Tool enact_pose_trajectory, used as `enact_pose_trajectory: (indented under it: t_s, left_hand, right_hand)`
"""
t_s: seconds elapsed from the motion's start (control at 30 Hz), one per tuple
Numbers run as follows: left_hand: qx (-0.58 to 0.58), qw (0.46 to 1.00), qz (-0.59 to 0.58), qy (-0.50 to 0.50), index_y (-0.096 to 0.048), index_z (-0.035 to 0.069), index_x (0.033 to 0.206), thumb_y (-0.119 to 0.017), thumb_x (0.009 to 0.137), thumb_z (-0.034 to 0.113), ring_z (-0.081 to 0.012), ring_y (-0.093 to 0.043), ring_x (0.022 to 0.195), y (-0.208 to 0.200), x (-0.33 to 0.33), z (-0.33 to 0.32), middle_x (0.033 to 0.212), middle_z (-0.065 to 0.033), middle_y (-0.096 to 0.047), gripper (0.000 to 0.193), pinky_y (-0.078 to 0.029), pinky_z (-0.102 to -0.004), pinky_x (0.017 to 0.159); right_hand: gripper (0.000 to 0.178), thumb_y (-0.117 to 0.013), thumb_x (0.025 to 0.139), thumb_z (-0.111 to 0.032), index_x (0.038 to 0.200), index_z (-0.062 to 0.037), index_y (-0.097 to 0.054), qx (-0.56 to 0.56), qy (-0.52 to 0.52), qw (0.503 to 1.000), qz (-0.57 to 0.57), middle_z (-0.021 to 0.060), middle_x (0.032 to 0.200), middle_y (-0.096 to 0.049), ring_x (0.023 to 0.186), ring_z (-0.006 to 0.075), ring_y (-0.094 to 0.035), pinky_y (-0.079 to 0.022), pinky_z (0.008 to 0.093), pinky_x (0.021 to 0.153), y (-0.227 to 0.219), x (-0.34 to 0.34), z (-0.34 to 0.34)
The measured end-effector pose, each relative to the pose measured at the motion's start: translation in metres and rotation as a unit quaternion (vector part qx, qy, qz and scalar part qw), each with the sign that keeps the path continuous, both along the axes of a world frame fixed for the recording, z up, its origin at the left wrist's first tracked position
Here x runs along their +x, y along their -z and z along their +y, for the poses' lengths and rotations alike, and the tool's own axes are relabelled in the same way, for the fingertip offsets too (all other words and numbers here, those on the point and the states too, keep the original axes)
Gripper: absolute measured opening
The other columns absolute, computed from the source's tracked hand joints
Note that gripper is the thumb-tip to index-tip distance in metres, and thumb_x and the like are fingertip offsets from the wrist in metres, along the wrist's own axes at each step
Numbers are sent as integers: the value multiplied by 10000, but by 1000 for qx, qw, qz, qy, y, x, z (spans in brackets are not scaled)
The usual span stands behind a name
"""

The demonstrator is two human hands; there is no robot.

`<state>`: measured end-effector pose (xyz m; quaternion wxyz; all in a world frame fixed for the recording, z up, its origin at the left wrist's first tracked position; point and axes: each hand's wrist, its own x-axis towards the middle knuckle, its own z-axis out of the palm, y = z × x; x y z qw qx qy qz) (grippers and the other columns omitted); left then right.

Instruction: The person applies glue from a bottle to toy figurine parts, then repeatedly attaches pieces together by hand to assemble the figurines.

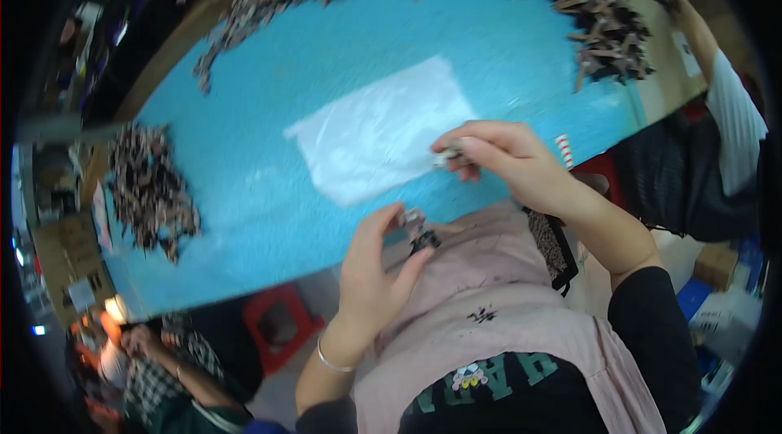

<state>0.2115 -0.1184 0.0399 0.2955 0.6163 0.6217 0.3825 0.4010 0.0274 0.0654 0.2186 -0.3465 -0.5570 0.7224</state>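
Note:
My left hand (371, 271) is closed around a small bundle of brown and black strip-like pieces (419, 232), held between thumb and fingers just past the table's near edge. Over the right part of a white plastic sheet (379, 136), my right hand (517, 161) pinches a small pale greyish piece (447, 157) between thumb and fingertips. The hands are apart, the right one higher and farther out. Exactly what the small pieces are is too blurred to make out. The sheet lies flat on the blue tabletop (244, 157).
Heaps of similar brown and black pieces lie at the left (153, 189), along the far edge, and at the far right (607, 30). A red-and-white striped strip (564, 152) sits at the near edge. A red stool (277, 328) stands below. Other people sit at lower left and right.

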Motion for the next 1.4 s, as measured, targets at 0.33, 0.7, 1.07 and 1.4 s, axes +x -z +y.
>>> enact_pose_trajectory:
  t_s: [0.33,0.7,1.07,1.4]
  left_hand:
    - [1,999,-36,-11,-499,-9,1215,-808,688,131,-272,-601,937,3,0,4,1078,-155,-579,627,-498,-351,812]
    - [8,999,-35,-4,-515,-9,1175,-806,686,154,-292,-596,918,4,1,6,1066,-158,-581,591,-497,-355,794]
    - [-28,986,-163,3,-569,-16,1090,-691,768,32,-288,-622,911,4,-9,7,1019,-155,-605,348,-505,-345,790]
    - [-8,986,-160,-37,-615,-14,966,-653,797,-27,-244,-639,908,18,-6,7,952,-134,-638,174,-511,-316,791]
  right_hand:
    - [282,-641,768,29,1047,-13,-660,230,-105,966,-55,114,1039,-597,938,227,-592,-474,303,795,5,-13,-42]
    - [234,-641,795,-32,1026,9,-638,256,-103,960,-56,131,1006,-590,878,274,-615,-499,330,737,12,-16,-47]
    - [251,-698,741,33,985,-26,-682,97,-75,990,-75,101,1019,-616,992,205,-610,-495,299,827,11,-19,-46]
    - [202,-714,744,14,938,-34,-687,76,-84,986,-120,91,1020,-616,985,205,-608,-487,311,823,8,-19,-41]
